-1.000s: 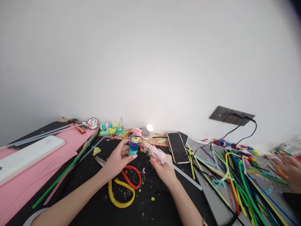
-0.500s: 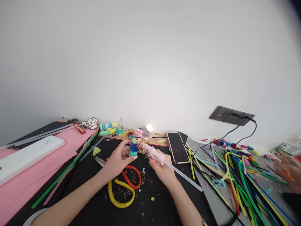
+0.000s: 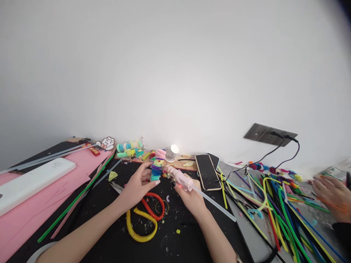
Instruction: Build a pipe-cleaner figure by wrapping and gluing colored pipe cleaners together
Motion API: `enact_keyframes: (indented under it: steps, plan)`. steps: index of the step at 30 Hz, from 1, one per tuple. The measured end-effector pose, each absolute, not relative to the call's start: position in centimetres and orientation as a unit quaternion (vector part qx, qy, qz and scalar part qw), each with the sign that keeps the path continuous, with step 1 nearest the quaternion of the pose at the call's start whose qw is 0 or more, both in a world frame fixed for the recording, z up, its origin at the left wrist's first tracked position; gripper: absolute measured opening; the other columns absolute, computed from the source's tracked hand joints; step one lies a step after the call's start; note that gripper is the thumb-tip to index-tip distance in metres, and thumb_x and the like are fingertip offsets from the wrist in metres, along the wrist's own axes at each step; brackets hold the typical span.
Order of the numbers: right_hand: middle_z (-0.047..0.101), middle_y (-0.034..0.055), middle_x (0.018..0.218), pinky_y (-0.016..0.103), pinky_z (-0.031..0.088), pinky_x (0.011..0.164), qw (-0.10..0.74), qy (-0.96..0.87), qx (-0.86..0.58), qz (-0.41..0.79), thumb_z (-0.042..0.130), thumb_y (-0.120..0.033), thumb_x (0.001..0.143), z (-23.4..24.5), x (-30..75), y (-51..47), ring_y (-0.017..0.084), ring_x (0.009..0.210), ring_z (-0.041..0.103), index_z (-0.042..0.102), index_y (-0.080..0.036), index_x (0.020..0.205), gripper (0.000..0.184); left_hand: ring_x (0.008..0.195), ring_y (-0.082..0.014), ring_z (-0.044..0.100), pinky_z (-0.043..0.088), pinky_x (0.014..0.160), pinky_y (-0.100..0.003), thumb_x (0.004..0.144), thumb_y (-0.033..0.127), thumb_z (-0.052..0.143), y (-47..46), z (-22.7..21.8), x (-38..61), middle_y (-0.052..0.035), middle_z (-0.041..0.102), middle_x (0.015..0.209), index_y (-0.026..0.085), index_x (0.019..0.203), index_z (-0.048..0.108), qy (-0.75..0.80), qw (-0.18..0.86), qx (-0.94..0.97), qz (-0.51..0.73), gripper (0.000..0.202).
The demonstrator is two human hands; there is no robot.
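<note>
Upright in my left hand (image 3: 139, 182) is a fuzzy multicoloured pipe-cleaner roll (image 3: 157, 166), banded pink, purple, blue and teal, with the thumb at its base. My right hand (image 3: 192, 197) is closed around a pale pink glue gun (image 3: 181, 179). Its nozzle end lies close against the roll's right side; whether they touch I cannot tell. A red light glows near the thumb, and a long translucent glue stick (image 3: 215, 203) sticks out of the gun's back. Below my hands rest scissors (image 3: 142, 239) with one yellow and one red handle, the blades partly behind my left wrist.
Behind the roll stands a white cup-shaped lamp (image 3: 172, 151). A phone (image 3: 208, 172) lies right of it. Many pipe cleaners (image 3: 287, 215) cover the grey board, with black cables across it. Another person's hand (image 3: 333, 195) is at far right. Pink sheets (image 3: 63, 186) lie left.
My hands stay nearly still, with the roll shifting slightly left and the glue gun held beside it. At far right, the other person's hand has moved a little.
</note>
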State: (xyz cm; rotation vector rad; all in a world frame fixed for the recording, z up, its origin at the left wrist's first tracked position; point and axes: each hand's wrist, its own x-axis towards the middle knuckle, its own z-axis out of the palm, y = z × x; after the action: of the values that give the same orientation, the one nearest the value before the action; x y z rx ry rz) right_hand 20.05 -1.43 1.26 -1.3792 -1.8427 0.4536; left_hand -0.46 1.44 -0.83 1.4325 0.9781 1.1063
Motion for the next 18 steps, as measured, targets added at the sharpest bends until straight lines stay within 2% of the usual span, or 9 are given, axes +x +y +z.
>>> enact_keyframes:
  steps: [9, 14, 18]
  plan:
    - [0.069, 0.0038, 0.083, 0.023, 0.046, 0.065, 0.398, -0.708, -0.552, 0.186, 0.055, -0.032, 0.081, 1.5, 20.1, -1.4, 0.018, 0.075, 0.064, 0.064, -0.019, 0.088, 0.017, 0.108, -0.0275, 0.062, 0.05, 0.09, -0.043, 0.076, 0.036, 0.066, 1.3, -0.4, -0.4, -0.0142, 0.063, 0.119, 0.022, 0.134, 0.037, 0.407, 0.527, 0.583, 0.466, 0.067]
    - [0.069, 0.0018, 0.079, 0.023, 0.044, 0.065, 0.392, -0.702, -0.57, 0.17, 0.057, -0.029, 0.079, 1.4, 20.6, -1.1, 0.017, 0.071, 0.063, 0.063, -0.02, 0.087, 0.013, 0.105, -0.0266, 0.062, 0.054, 0.082, -0.039, 0.077, 0.036, 0.066, 1.4, -0.3, -0.5, -0.0128, 0.063, 0.119, 0.022, 0.132, 0.035, 0.395, 0.557, 0.563, 0.466, 0.065]
    - [0.069, 0.0017, 0.087, 0.024, 0.043, 0.066, 0.364, -0.697, -0.604, 0.132, 0.055, -0.026, 0.079, 1.6, 21.3, -0.8, 0.018, 0.075, 0.063, 0.06, -0.022, 0.101, 0.023, 0.107, -0.0277, 0.062, 0.055, 0.079, -0.039, 0.077, 0.037, 0.065, 1.5, -0.2, -0.6, -0.0121, 0.063, 0.118, 0.02, 0.131, 0.035, 0.401, 0.555, 0.542, 0.488, 0.064]
